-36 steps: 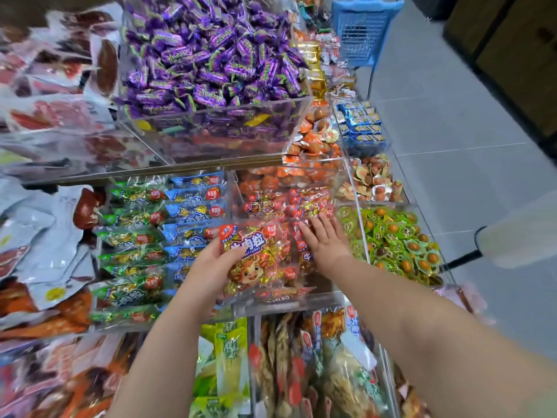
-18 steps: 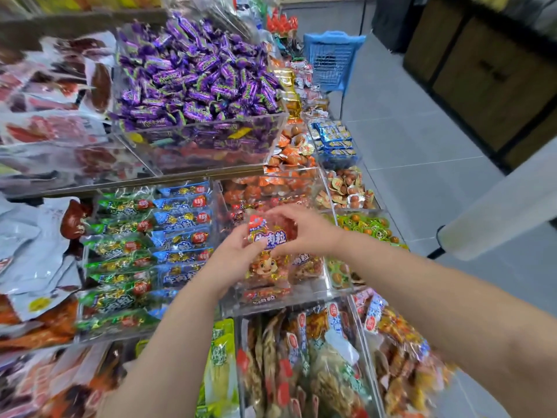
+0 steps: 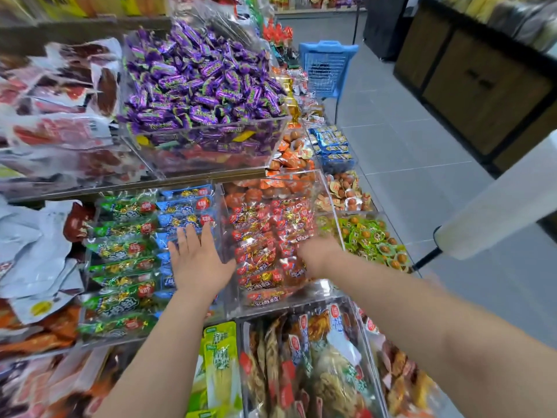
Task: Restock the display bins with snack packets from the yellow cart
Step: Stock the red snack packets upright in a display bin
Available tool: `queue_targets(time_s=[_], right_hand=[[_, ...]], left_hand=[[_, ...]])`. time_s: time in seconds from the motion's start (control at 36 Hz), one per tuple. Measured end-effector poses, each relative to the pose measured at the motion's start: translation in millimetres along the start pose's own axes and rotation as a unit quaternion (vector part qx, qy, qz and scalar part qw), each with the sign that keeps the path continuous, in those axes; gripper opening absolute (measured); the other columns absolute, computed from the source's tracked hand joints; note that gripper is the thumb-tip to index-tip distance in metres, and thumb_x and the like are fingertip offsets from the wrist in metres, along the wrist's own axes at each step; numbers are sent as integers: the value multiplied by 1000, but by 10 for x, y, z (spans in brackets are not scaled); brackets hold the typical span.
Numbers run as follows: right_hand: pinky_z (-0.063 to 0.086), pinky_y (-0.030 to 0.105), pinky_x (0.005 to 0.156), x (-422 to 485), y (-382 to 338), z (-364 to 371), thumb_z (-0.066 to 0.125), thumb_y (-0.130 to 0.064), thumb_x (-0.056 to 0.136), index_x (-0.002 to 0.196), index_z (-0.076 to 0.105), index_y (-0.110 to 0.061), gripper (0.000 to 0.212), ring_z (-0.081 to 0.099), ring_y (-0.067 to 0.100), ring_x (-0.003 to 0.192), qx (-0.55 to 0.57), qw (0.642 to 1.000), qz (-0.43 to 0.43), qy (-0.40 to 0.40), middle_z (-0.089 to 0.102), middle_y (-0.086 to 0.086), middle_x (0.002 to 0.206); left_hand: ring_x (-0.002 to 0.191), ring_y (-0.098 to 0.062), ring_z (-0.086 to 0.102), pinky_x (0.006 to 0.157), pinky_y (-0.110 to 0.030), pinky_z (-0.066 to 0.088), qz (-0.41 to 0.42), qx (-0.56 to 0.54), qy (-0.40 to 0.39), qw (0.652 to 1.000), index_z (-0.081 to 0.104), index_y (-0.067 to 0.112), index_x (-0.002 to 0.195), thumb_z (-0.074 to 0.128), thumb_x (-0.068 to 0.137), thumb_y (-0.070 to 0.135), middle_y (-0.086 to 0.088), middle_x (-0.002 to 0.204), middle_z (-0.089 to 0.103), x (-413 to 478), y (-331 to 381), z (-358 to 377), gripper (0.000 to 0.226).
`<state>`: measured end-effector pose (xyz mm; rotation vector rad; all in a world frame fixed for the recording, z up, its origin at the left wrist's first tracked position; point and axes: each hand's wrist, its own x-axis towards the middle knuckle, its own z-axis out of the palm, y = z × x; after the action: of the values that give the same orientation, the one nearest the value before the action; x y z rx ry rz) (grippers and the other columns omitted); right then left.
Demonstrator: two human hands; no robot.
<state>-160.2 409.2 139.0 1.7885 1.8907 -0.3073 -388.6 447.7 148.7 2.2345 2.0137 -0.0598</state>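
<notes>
A clear bin point(image 3: 327, 188) in the middle row holds several red snack packets point(image 3: 265, 236). My left hand point(image 3: 197, 260) lies flat with fingers spread over the divider between that bin and the bin of blue and green packets point(image 3: 126, 254); it holds nothing. Over the red bin's right side my right hand point(image 3: 321, 254) touches the packets, with its fingers pointing down and mostly hidden among them. No packet shows in its grasp. The yellow cart is out of view.
A raised bin of purple sweets point(image 3: 199, 86) overhangs the back. Green egg packs point(image 3: 370, 239) fill the bin to the right, with bagged snacks point(image 3: 304, 363) in front. A blue basket point(image 3: 327, 67) stands in the aisle, and a white bar point(image 3: 497, 206) juts in on the right.
Both hands held one red packet over the red bin half a second ago. That packet now lies in the bin, and the hands have parted, left hand to the divider, right hand to the right wall.
</notes>
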Motion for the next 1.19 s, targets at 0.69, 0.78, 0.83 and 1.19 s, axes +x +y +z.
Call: queue_targets(time_s=[0.69,0.78,0.83,1.19], right_hand=[[-11,44,116,518,35,454,57,-10,83,142,-30,-20,106,-30,25,139,33,999,-9,37,-32,10,152],[-10,45,117,488,35,449,66,-26,82,143,-29,-20,112,-29,24,139,34,999,-8,32,-32,9,152],[-9,45,117,467,43,431,70,-37,79,144,-26,-21,117,-29,24,140,40,999,-11,32,-30,8,152],[12,44,118,-84,50,253,54,-25,91,140,41,-18,52,10,33,143,291,949,-2,121,23,9,151]], left_hand=[[148,-31,2,119,-48,3,9,0,21,1000,9,18,153,52,86,54,-16,160,9,7,-2,69,88],[148,-31,2,119,-48,3,10,3,18,1000,8,17,153,50,86,54,-16,160,8,-1,1,49,88],[148,-32,2,119,-48,4,12,3,18,1000,8,17,153,50,86,54,-17,160,8,-8,1,41,88],[149,-29,3,119,-46,6,7,-69,-20,997,14,22,153,53,84,59,-13,160,10,-32,-28,-91,88]])
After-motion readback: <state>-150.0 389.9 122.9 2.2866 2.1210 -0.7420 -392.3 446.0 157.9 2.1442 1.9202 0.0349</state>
